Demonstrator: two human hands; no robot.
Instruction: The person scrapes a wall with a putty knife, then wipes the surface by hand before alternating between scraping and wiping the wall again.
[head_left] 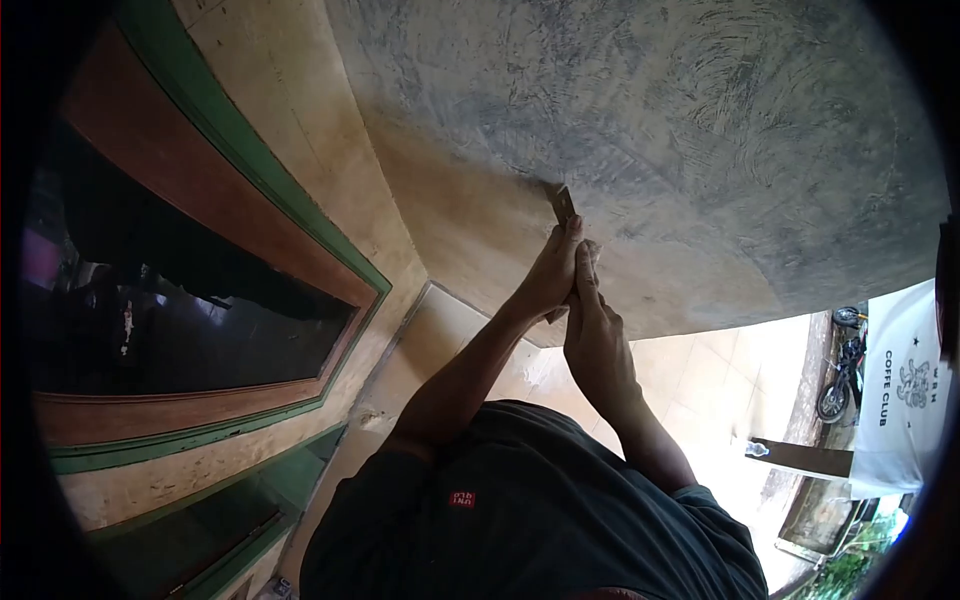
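Observation:
Both my hands are close together at the plastered wall (700,150), on a narrow, flat brown tool (564,205) that lies against its surface. I cannot make out whether it is a trowel or a sanding block. My left hand (548,270) is wrapped round its middle. Just to the right, my right hand (597,345) is pressed up to it, its fingers long and close together. One end of the tool shows above the hands and a bit of the other below, while my fingers hide the rest. The wall is grey and swirled above, smoother and tan nearer the hands.
To the left is a window (200,330) with a green and brown frame, in a tan side wall (290,100). Pale floor tiles (690,375) lie below. Rightward, outdoors, are a motorcycle (838,390) and a white printed banner (905,390).

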